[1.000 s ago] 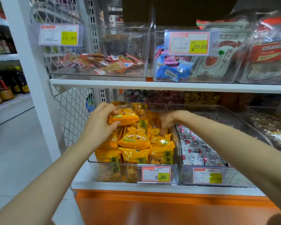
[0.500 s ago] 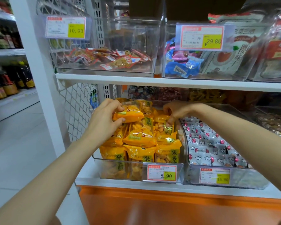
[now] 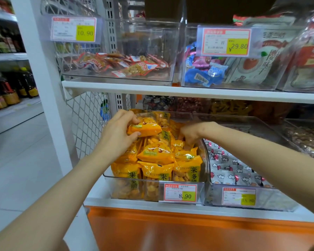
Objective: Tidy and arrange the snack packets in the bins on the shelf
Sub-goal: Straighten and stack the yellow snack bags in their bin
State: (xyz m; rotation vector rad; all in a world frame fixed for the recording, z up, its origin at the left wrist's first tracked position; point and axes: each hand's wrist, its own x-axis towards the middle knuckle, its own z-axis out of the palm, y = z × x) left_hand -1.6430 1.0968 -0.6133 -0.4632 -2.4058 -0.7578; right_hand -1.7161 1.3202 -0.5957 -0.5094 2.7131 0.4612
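Two hands work inside the same clear bin [image 3: 120, 178] on the lower shelf [image 3: 96, 200], apart from each other. The left hand [image 3: 116, 136] is clamped on a single orange packet [image 3: 145, 128], fingers curled over its top edge and thumb underneath, and holds it raised just above the stacked packets [image 3: 156, 153] toward the bin's rear left. The right hand [image 3: 192, 133] reaches into the rear right corner, close to the wall that meets the neighbouring bin of grey-and-white packets [image 3: 234, 171]. Its fingers point down among the wrappers and their tips are hidden, so I cannot tell whether it pinches a packet or only presses the stack aside.

The held packet sticks out to the right of the left palm and lies between the two hands, nearer the left. Its long axis runs roughly crosswise, left to right across the bin. The front row [image 3: 159, 176] behind the price label [image 3: 179, 193] stands upright instead, with its print reading top to bottom. In my judgement the coming move turns on that mismatch: the packet wants a quarter turn before it goes down, so that it matches the rows. The gap most likely to take it is at the back, near where the right hand is. The left hand looks best placed to do the placing, since it already has the grip.
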